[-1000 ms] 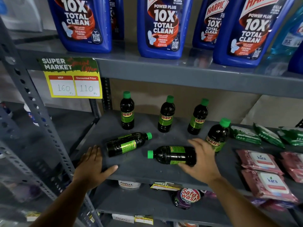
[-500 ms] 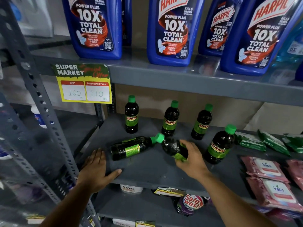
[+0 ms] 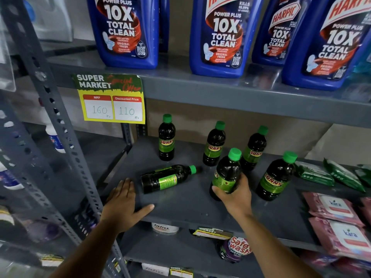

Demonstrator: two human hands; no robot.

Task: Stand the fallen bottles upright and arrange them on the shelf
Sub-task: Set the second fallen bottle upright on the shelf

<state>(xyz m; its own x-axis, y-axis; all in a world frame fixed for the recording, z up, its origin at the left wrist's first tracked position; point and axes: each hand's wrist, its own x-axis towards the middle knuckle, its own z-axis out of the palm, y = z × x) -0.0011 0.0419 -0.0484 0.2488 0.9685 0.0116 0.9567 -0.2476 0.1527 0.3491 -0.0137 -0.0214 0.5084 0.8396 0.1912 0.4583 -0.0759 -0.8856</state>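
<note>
On the grey middle shelf (image 3: pixel 190 205) stand several dark Sunny bottles with green caps. My right hand (image 3: pixel 235 194) grips one bottle (image 3: pixel 227 173) near its base, holding it nearly upright with the cap tilted slightly right. One fallen bottle (image 3: pixel 166 178) lies on its side left of it, cap pointing right. Three bottles stand in a back row: left (image 3: pixel 166 140), middle (image 3: pixel 213 145), right (image 3: pixel 254 149). Another upright bottle (image 3: pixel 276 177) stands further right at the front. My left hand (image 3: pixel 124 205) rests flat and empty on the shelf's front left corner.
Blue Harpic bottles (image 3: pixel 218 39) fill the shelf above, with a yellow price tag (image 3: pixel 111 101) on its edge. Green packets (image 3: pixel 313 173) and pink wipe packs (image 3: pixel 337 223) lie at the right. A perforated grey upright (image 3: pixel 58 125) stands left. Below sits a Safewash pouch (image 3: pixel 237 249).
My right hand has turned the bottle from lying flat, cap to the left, up to nearly upright. My left hand has stayed on the shelf corner. The camera has moved closer.
</note>
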